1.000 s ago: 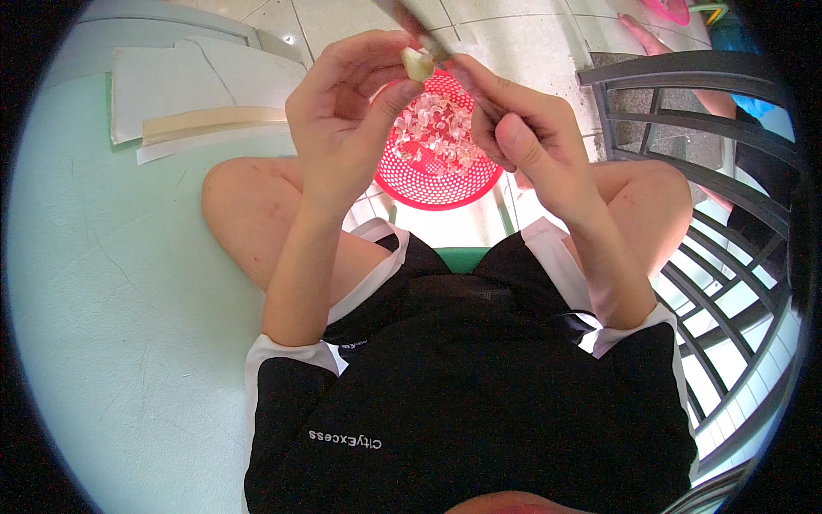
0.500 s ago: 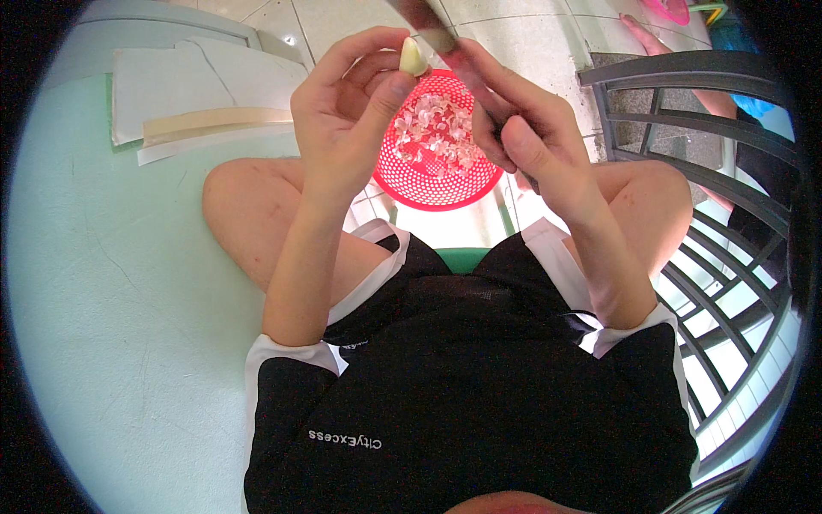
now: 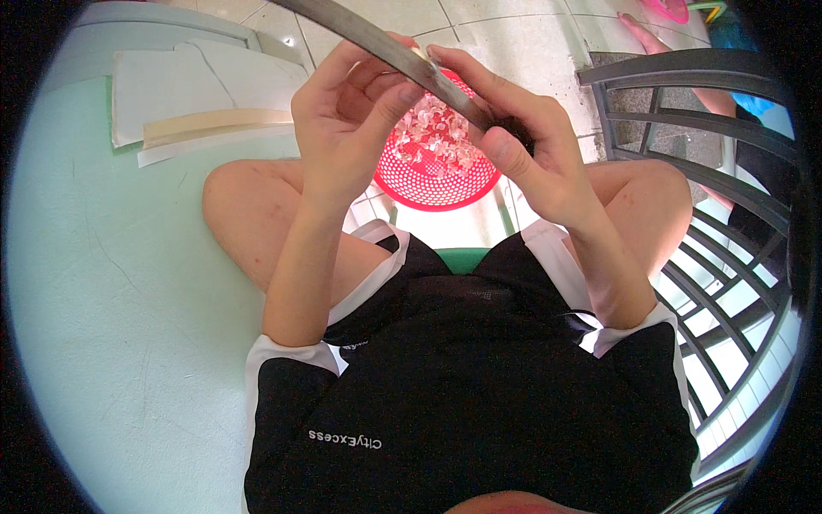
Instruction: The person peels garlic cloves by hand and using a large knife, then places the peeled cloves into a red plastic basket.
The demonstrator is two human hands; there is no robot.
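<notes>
My left hand (image 3: 338, 128) pinches a pale garlic clove (image 3: 419, 52) between thumb and fingers. Most of the clove is hidden behind the blade. My right hand (image 3: 548, 141) is wrapped round the dark handle of a knife (image 3: 368, 38), whose long grey blade slants up to the left across both hands' fingertips. The blade lies against or very near the clove; exact contact cannot be seen. Below the hands stands a round red plastic colander (image 3: 437, 195) with many pinkish-white pieces (image 3: 437, 137) in it, like garlic skins or cloves.
A pale green surface (image 3: 111, 300) with white and tan sheets (image 3: 214, 94) lies to my left. On the right rises a dark metal railing (image 3: 685, 68), with another person's leg (image 3: 644, 36) beyond it. Light floor tiles (image 3: 522, 34) stretch ahead. A green seat (image 3: 462, 259) shows between my legs.
The knife has swung to the left, its blade now crossing in front of the clove and covering most of it. My right fingers have moved closer to the clove; the left hand barely moved.
</notes>
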